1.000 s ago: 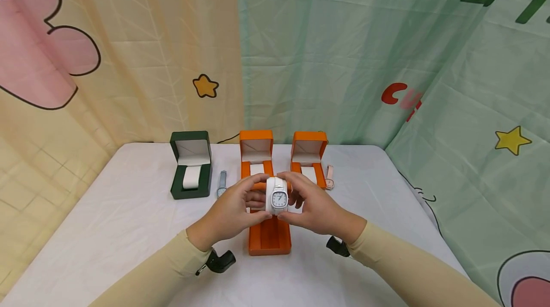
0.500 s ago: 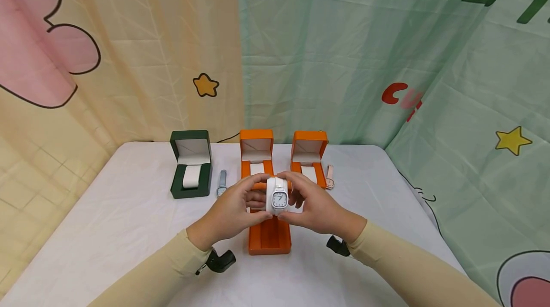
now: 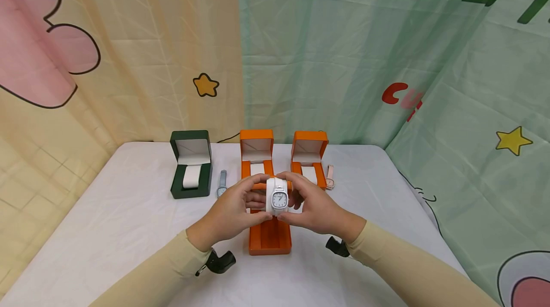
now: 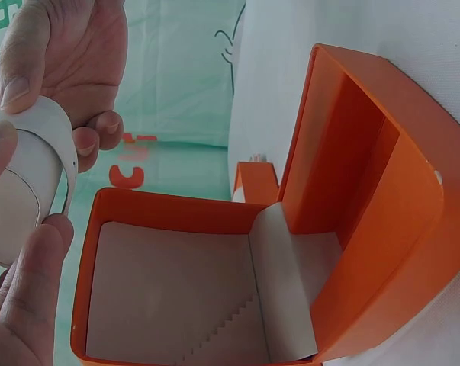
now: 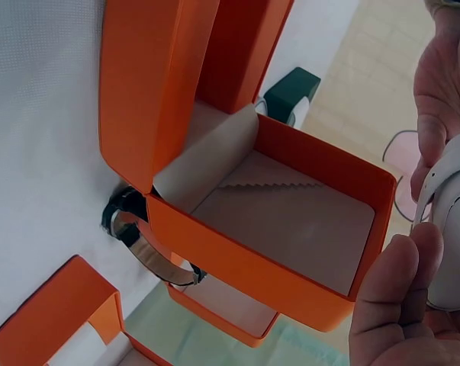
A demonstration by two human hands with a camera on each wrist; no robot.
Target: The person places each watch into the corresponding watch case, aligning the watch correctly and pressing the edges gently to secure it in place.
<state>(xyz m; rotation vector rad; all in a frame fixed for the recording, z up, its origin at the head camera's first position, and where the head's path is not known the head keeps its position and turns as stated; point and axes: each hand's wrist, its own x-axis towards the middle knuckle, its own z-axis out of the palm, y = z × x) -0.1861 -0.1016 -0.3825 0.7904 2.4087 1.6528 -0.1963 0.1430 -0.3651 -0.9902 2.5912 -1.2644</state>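
"What's nearest the person?"

"An open orange box (image 3: pixel 269 246) on the white cloth (image 3: pixel 129 230). Over it — the left hand (image 3: pixel 234 206) and the right hand (image 3: pixel 315 205), thumbs and fingers curled round a white cushion (image 3: pixel 269 195)."

"And the white watch (image 3: pixel 280 199)?"

"Strapped around that cushion, between the two hands, dial toward the person."

"Further off?"

"A blue watch (image 3: pixel 221 185) lies just right of an open green box (image 3: pixel 190 135). Beyond the hands stand a middle orange box (image 3: pixel 256 134) and a right orange box (image 3: pixel 310 136), both open — a pink watch (image 3: pixel 330 178) just beside the latter."
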